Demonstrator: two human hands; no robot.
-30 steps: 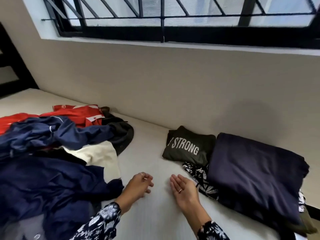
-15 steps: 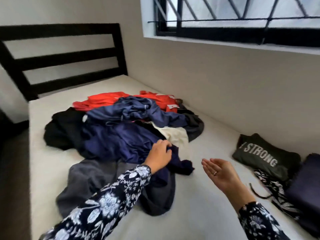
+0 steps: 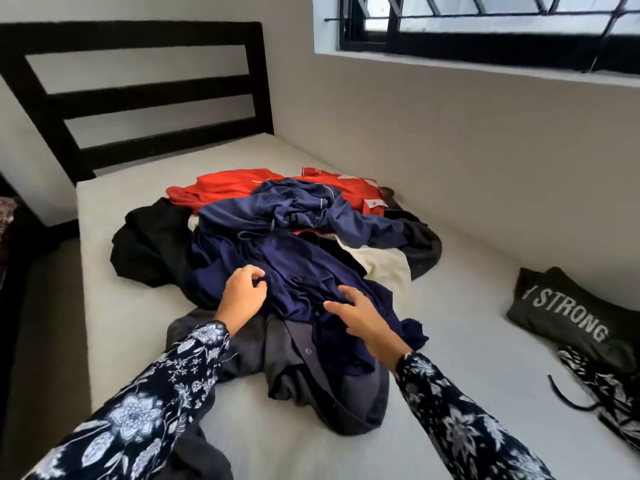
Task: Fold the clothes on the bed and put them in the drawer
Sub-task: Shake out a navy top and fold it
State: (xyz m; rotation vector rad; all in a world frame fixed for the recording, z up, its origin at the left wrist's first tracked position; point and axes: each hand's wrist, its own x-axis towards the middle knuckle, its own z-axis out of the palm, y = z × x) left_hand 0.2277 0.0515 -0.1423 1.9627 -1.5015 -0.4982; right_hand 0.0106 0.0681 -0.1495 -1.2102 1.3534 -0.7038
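Head view: "STRONG" is read on a folded dark shirt at the right; a patterned garment beside it is cut off. On the bed, the navy garment atop the pile is touched by the left hand, fingers curled, and the right hand, fingers spread.

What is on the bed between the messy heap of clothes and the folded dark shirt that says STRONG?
Nothing: in the head view, only bare pale grey mattress lies between the heap of unfolded clothes and the folded dark green STRONG shirt.
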